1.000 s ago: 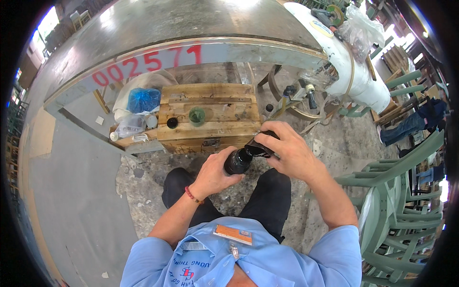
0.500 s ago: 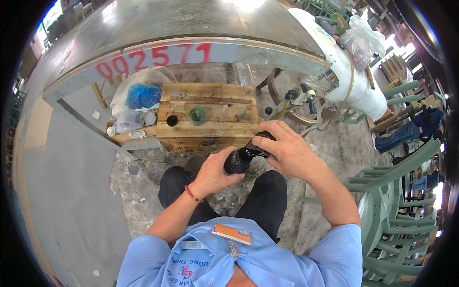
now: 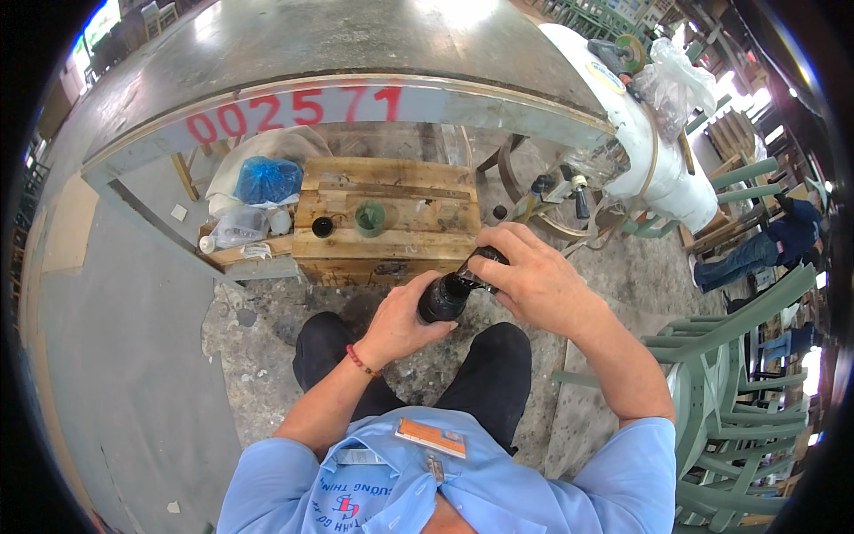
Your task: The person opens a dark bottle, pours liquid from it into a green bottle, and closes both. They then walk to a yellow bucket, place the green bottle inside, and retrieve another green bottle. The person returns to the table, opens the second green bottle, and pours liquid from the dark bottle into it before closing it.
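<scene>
In front of the wooden box, above the gap between my knees, my left hand is wrapped round a black bottle-like container. My right hand grips a second small black container, tilted with its lower end at the mouth of the first one. Whether anything runs between them is too dark to make out. The wooden box has a green-stained cup and a small dark cup standing on its lid.
A large table with red marking on its edge spans above the box. Left of the box lie a blue plastic bag and clear bags. Green chairs stack at the right. A white roll and a person are beyond.
The view has shifted very slightly. Both hands keep nearly the same hold, with the right-hand container still tipped at the other one.
</scene>
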### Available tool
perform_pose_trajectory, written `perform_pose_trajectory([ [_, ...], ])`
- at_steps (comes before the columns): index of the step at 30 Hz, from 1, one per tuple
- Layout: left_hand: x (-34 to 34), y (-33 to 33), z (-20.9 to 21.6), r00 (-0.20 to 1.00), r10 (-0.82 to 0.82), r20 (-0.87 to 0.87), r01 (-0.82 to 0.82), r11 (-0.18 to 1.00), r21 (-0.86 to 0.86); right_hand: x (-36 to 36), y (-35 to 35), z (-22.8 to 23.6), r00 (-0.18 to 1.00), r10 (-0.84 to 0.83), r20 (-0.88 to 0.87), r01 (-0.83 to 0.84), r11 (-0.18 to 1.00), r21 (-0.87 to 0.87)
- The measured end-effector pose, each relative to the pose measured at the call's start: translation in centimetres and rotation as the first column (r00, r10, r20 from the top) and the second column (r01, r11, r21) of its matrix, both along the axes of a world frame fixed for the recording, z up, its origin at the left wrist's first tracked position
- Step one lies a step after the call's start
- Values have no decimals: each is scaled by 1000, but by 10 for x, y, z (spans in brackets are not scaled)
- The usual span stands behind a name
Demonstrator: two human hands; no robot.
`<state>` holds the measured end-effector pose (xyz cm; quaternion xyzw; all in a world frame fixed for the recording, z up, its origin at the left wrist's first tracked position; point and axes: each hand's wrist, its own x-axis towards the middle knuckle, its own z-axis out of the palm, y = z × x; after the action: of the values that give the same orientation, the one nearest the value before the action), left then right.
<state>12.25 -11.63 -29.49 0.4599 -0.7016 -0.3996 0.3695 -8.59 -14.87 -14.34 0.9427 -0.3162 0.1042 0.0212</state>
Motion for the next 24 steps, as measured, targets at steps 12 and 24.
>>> perform_pose_trajectory([
  [12, -11, 0, -4, 1000, 28, -4, -28, 999, -17, 5, 0, 10, 999, 42, -27, -43, 997, -57],
  [24, -12, 2, -2, 999, 34, -6, -34, 997, -66, 5, 10, 24, 995, 77, -68, -88, 982, -168],
])
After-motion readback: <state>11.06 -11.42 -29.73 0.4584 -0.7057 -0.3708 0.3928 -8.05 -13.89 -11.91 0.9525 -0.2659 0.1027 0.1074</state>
